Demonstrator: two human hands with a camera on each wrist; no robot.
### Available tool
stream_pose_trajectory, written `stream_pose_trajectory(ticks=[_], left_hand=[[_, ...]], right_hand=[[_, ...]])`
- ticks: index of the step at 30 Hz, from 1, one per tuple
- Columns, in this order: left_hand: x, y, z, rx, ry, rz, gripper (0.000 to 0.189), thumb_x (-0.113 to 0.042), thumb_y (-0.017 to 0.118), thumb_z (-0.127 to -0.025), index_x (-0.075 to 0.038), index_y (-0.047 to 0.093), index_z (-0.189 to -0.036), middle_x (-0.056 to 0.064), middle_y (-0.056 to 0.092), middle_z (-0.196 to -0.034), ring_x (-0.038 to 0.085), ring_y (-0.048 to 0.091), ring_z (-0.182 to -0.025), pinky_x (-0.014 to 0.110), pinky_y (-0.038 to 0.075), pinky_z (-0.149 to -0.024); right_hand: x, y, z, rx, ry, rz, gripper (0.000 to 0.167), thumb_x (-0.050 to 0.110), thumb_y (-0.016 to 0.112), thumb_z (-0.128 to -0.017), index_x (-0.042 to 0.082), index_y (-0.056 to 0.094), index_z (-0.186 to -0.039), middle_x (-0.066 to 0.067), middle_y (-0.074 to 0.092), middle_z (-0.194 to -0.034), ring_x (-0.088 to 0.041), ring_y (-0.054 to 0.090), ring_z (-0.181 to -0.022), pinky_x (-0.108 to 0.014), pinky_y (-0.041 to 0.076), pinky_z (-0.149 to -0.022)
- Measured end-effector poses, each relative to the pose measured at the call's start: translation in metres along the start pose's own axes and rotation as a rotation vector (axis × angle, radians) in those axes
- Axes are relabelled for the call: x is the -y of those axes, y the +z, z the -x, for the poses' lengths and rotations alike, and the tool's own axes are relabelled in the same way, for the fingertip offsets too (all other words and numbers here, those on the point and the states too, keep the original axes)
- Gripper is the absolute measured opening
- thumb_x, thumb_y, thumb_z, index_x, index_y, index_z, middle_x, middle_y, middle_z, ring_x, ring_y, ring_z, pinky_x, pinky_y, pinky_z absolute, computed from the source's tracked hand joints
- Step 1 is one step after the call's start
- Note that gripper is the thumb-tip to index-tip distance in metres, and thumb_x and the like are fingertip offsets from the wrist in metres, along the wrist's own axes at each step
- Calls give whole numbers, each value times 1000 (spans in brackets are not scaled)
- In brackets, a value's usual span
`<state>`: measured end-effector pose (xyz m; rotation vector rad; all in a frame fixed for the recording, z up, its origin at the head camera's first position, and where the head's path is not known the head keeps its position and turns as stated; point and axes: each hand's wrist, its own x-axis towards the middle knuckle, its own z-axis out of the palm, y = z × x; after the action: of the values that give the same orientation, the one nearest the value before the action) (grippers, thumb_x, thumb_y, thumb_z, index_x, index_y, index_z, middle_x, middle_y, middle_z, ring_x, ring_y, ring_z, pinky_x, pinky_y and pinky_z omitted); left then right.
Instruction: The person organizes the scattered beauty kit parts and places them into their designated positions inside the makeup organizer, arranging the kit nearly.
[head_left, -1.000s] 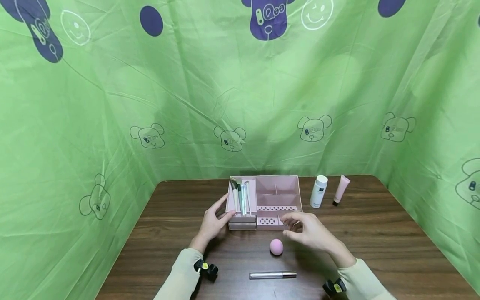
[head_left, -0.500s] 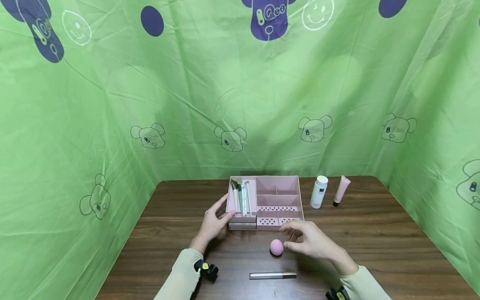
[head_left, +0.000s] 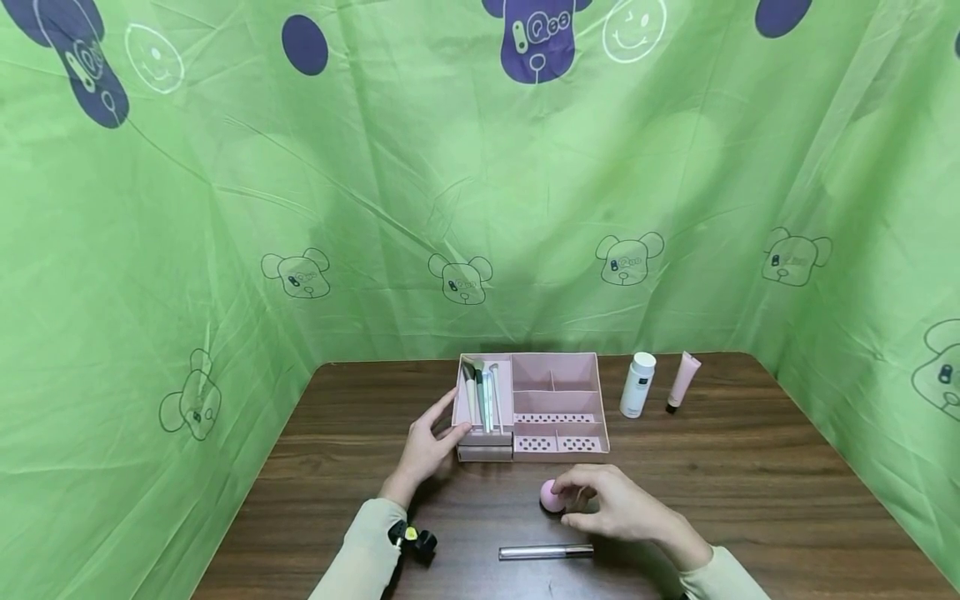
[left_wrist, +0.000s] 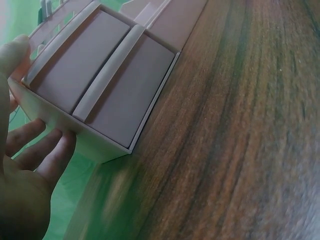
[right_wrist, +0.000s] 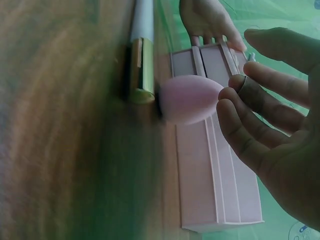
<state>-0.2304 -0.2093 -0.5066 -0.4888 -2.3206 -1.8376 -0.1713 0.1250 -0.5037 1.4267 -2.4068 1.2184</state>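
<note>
Gripping the near-L corner of a pale-pink, boxy, straight-walled organizer [head_left: 540, 457], the L hand [head_left: 422, 454] has its thumb on the front top edge & its fingers along the outer side wall; thumb & fingers stand wide apart w/ the corner btwn them. R hand [head_left: 618, 504] is approx half-spread: fingers loosely bent, thumb well clear of them, no grip on anything. Its fingertips are right by a matte pink egg-shaped sponge [head_left: 549, 498]; can't tell if they touch. Sponge sits on the dark-brown wood-grain tabletop [head_left: 787, 467], in front of the organizer, btwn it & a slim shiny silver cylinder [head_left: 546, 552] lying crosswise nearer the person. Per R wrist view, sponge is smooth, fat end down, tapered tip up nr the fingers.

Organizer's L side: two stacked flat-front drawers [left_wrist: 135, 95], each w/ a raised strip along its top. Above them, slender makeup brushes [head_left: 482, 396] w/ green & pale handles. R side: square-cornered compartments, some w/ dark-dotted panels. Just R of it, a white cylindrical bottle [head_left: 637, 385] w/ smooth white cap & dark print; past that, a soft pink squeeze tube [head_left: 682, 382], flat at one end, black cap at the other.

Sleeves [head_left: 363, 542] are plain pale fabric. Bkgd: thin, wrinkled green cloth [head_left: 480, 167] w/ purple shapes & outlined bear heads.
</note>
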Motion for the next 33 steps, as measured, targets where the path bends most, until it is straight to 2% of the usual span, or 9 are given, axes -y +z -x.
stream_pose_trajectory(ticks=[3, 7, 12, 17, 22, 27, 33], left_hand=[[0, 0, 0, 4, -4, -1, 67, -17, 73, -89, -6, 42, -147, 22, 45, -146, 42, 49, -127, 41, 49, -103], [0, -1, 1, 9, -6, 1, 68, -18, 73, -89, -7, 41, -148, 21, 46, -146, 41, 48, -128, 40, 49, -103], [1, -1, 0, 1, 11, 4, 68, -18, 73, -89, -4, 42, -147, 22, 46, -146, 41, 49, -128, 48, 48, -103], [2, 0, 0, -9, 33, -5, 67, -16, 73, -89, -2, 42, -146, 24, 47, -144, 42, 50, -126, 47, 49, -101], [2, 0, 0, 0, 27, -16, 67, -17, 73, -89, -3, 42, -147, 23, 46, -145, 42, 49, -127, 42, 50, -101], [1, -1, 0, 3, 9, -7, 67, -20, 73, -89, -5, 42, -147, 20, 46, -147, 40, 48, -129, 47, 48, -103], [-3, -1, 2, 8, 12, -22, 67, -19, 72, -89, -4, 41, -147, 22, 45, -147, 41, 48, -128, 50, 48, -103]], right_hand=[[1, 4, 1, 10, -30, 3, 33, 13, 80, -80, 9, 66, -109, -2, 70, -97, -13, 65, -77, -22, 58, -65], [3, 10, 2, 35, -20, 5, 33, 13, 80, -79, 11, 66, -109, -2, 69, -95, -10, 64, -80, -20, 58, -67], [4, 17, 1, 68, 3, -27, 35, 13, 79, -79, 14, 65, -111, -2, 69, -95, -9, 65, -81, -19, 58, -68], [8, 23, 1, 97, 5, -48, 35, 13, 78, -80, 9, 65, -112, -2, 69, -93, -9, 65, -81, -18, 58, -68], [10, 22, 3, 130, 23, -40, 36, 14, 77, -82, 5, 65, -115, -2, 69, -96, -8, 65, -82, -19, 58, -69], [10, 23, 4, 151, 36, -39, 37, 14, 77, -82, 4, 66, -116, -3, 70, -99, -7, 65, -84, -19, 58, -70], [9, 30, 10, 167, 12, -8, 39, 13, 78, -78, 5, 66, -114, -1, 70, -99, -4, 63, -83, -16, 57, -71]])
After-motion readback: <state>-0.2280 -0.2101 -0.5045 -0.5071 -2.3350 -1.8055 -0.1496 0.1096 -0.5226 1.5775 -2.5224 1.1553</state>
